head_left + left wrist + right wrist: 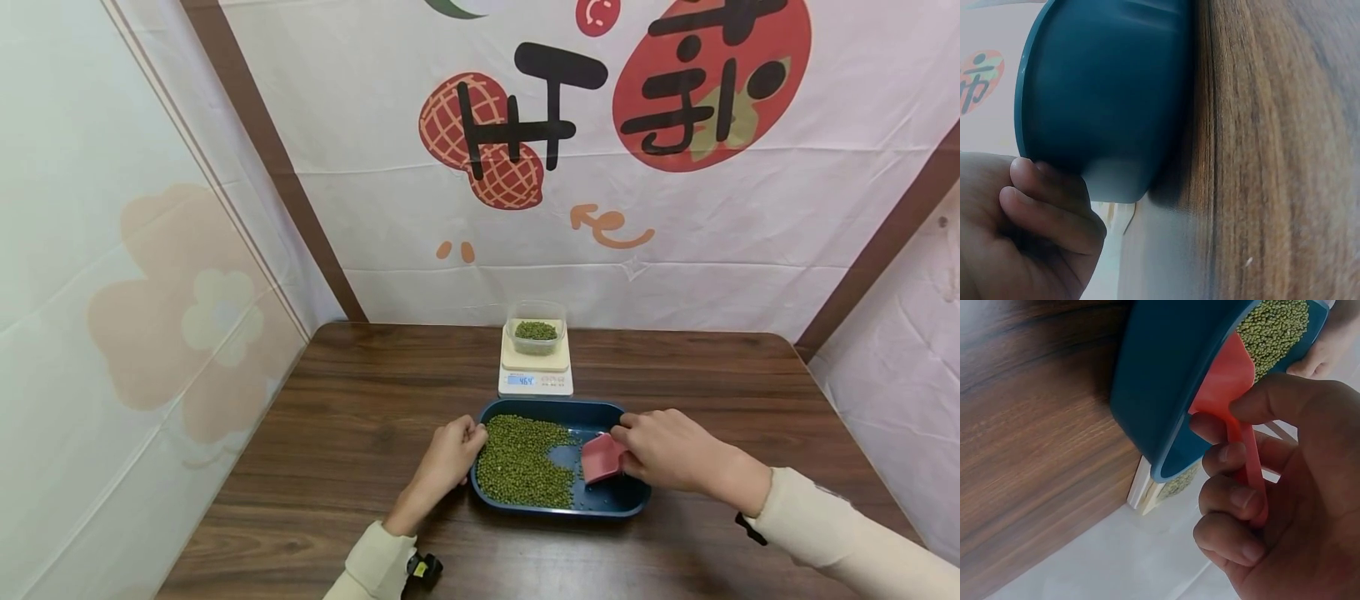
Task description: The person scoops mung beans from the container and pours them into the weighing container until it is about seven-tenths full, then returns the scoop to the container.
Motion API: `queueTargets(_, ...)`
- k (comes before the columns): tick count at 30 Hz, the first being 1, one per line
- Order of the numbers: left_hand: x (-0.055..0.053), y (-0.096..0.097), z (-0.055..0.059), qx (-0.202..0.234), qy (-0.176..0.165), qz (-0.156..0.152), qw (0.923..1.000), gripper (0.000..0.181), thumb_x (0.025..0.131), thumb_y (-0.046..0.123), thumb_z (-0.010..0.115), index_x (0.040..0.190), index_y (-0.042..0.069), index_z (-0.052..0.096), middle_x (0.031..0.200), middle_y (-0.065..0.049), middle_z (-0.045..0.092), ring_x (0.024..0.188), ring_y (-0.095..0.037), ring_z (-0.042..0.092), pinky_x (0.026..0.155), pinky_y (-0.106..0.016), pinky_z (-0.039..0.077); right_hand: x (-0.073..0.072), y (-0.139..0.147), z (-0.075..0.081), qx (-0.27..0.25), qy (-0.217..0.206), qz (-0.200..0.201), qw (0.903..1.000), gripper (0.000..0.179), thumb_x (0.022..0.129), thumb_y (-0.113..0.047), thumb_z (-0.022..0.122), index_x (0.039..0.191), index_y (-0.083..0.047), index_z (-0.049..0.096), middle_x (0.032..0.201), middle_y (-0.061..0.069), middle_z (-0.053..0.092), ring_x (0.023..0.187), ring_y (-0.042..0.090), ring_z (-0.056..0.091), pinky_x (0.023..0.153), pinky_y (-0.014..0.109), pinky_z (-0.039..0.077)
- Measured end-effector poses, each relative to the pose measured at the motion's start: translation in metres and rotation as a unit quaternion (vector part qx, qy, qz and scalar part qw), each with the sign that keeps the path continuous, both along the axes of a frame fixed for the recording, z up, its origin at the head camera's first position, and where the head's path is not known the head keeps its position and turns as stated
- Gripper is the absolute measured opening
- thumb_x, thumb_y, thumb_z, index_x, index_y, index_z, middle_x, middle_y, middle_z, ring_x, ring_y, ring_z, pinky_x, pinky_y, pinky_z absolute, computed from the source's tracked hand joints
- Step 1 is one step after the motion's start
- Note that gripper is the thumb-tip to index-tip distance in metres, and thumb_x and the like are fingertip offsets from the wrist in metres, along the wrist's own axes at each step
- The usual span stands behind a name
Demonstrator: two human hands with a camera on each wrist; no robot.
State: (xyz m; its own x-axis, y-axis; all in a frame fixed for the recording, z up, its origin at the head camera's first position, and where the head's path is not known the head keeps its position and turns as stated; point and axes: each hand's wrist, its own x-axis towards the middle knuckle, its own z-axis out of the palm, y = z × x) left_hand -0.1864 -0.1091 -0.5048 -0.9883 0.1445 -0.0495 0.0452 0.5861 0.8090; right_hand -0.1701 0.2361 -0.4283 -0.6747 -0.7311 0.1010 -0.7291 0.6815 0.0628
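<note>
A blue tray (558,510) lies on the table, with green mung beans (521,458) heaped over its left and middle part. My left hand (452,454) grips the tray's left rim, fingers curled at the edge in the left wrist view. In my right hand (667,450) is a small red scoop (602,458), its handle (1254,478) wrapped by the fingers. The scoop's head is inside the tray's right part, where blue floor shows between it and the beans. Behind the tray, a clear plastic box (537,343) with some beans sits on a kitchen scale (517,388).
The wooden table (360,417) reaches back to a printed cloth wall (390,208). Another cloth wall (172,250) stands along the left. The scale is close to the tray's far rim.
</note>
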Motion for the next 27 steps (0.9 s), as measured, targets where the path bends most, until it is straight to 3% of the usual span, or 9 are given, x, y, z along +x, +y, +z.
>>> queueTargets(13,-0.001,0.001,-0.001,0.000,0.010,0.000,0.9999,0.032,0.109,0.020,0.051,0.078,0.011,0.050,0.056,0.003,0.046,0.037,-0.011,0.046,0.040,-0.028,0.045,-0.002,-0.018,-0.008,-0.018,-0.005,0.023,0.9996,0.008,0.093,-0.019,0.075,0.094,-0.013,0.070,0.074,-0.007,0.048,0.057,0.006,0.033,0.049,0.023,0.026)
queueTargets(27,0.000,0.000,0.000,0.009,-0.001,-0.002,1.0000,0.031,0.109,0.020,0.052,0.080,0.011,0.050,0.055,0.004,0.046,0.039,-0.011,0.046,0.041,-0.026,0.044,-0.004,-0.034,-0.010,-0.018,-0.017,0.039,0.9989,0.009,0.094,-0.019,0.075,0.097,-0.012,0.070,0.076,-0.006,0.050,0.061,0.005,0.037,0.050,0.022,0.031)
